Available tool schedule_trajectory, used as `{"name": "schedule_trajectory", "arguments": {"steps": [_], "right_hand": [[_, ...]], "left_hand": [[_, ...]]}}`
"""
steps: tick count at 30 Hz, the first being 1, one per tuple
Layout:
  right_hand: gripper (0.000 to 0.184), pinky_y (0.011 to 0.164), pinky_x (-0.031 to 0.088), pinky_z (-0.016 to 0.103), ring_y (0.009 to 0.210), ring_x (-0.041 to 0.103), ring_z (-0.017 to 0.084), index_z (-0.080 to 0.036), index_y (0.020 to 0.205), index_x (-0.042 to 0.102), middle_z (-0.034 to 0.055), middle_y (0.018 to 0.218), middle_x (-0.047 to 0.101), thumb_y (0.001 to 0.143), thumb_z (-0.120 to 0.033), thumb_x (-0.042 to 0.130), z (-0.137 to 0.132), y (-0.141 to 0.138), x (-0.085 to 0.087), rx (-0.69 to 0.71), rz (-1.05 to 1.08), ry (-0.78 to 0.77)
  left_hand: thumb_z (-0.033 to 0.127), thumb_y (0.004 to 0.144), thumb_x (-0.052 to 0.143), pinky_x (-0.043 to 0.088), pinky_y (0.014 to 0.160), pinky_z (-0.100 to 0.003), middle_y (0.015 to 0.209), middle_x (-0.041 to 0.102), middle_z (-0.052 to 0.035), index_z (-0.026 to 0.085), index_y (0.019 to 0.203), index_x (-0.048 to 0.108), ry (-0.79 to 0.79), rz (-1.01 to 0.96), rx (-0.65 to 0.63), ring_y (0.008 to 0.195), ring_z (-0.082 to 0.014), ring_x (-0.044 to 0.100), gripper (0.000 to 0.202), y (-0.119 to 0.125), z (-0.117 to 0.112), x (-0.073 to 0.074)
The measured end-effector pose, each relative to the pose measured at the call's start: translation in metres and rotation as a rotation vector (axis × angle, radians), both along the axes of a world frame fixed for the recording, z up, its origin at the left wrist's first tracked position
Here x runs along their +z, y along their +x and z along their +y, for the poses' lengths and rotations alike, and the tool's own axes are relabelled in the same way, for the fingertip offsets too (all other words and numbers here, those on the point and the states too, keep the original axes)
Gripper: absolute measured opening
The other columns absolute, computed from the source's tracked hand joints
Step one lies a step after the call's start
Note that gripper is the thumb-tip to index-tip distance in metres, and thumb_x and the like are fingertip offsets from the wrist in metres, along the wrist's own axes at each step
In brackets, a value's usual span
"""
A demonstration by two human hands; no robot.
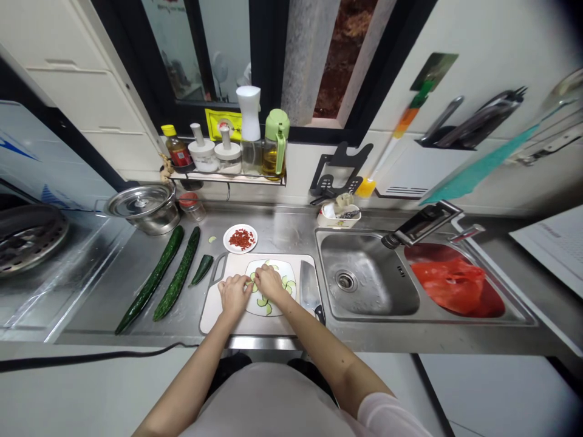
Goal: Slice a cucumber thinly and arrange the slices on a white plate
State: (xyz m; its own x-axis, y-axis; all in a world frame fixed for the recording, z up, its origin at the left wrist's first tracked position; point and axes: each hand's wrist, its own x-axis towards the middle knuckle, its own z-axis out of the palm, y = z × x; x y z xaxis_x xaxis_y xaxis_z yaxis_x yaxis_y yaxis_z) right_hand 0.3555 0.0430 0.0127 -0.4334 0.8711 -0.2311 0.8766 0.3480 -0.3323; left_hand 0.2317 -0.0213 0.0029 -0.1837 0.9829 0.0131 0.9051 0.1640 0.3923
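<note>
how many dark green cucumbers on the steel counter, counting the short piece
3: one long cucumber farthest left, a second long cucumber just right of it, and the short piece between that one and the cutting board.

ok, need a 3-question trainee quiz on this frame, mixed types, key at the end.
1. True or false: the knife lies on the cutting board, to the right of the squarish plate.
2. Pick one: what is in the small round dish behind the board? A) noodles B) red pieces C) eggs
3. Fill in: the left hand and right hand are close together at the plate, which holds pale green ____.

Key: 1. True. 2. B. 3. Slices.
</note>
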Motion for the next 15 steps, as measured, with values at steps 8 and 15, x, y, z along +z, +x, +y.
{"name": "schedule_trajectory", "arguments": {"steps": [8, 15], "right_hand": [[0.020, 0.080, 0.038, 0.029, 0.105, 0.049, 0.021, -0.019, 0.101, 0.061, 0.0098, 0.113, 0.057, 0.090, -0.026, 0.046, -0.0009, -0.0003, -0.0002, -0.018, 0.015, 0.008], [0.021, 0.077, 0.038, 0.029, 0.102, 0.051, 0.021, -0.019, 0.100, 0.061, 0.0102, 0.109, 0.060, 0.091, -0.024, 0.043, -0.0028, -0.0013, 0.0005, -0.011, -0.009, -0.003]], "left_hand": [[0.038, 0.087, 0.050, 0.026, 0.084, -0.039, 0.094, 0.066, -0.0067, 0.024, 0.089, 0.069, -0.086, 0.001, 0.019, 0.097, -0.0258, 0.052, 0.023, 0.0025, 0.0058, 0.0030], [0.036, 0.087, 0.050, 0.025, 0.084, -0.039, 0.096, 0.066, -0.0067, 0.025, 0.090, 0.069, -0.127, 0.001, 0.013, 0.098, -0.0256, 0.051, 0.022, 0.0028, 0.0064, 0.0064]]}}
